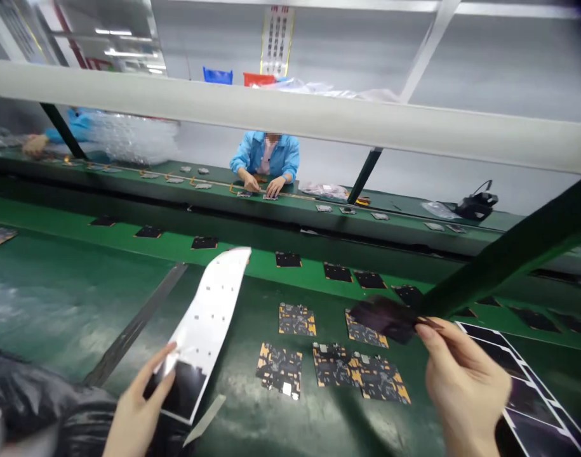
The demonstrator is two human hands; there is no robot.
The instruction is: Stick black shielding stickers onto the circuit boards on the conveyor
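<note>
My left hand (138, 409) grips the lower end of a long white backing strip (207, 320) that curls upward; a black patch remains at its bottom. My right hand (461, 381) pinches a dark film piece (385, 317), blurred, held above the bench. Below and between the hands lie several black-and-orange circuit boards (279, 369) flat on the green mat (252, 419).
A sheet of black film pieces (528, 393) lies at the right. A green conveyor (252, 257) carries dark squares across the middle. Across it a person in a blue coat (267, 158) works at another bench. A black plastic bag (28, 400) sits at bottom left. A white beam (290, 114) crosses overhead.
</note>
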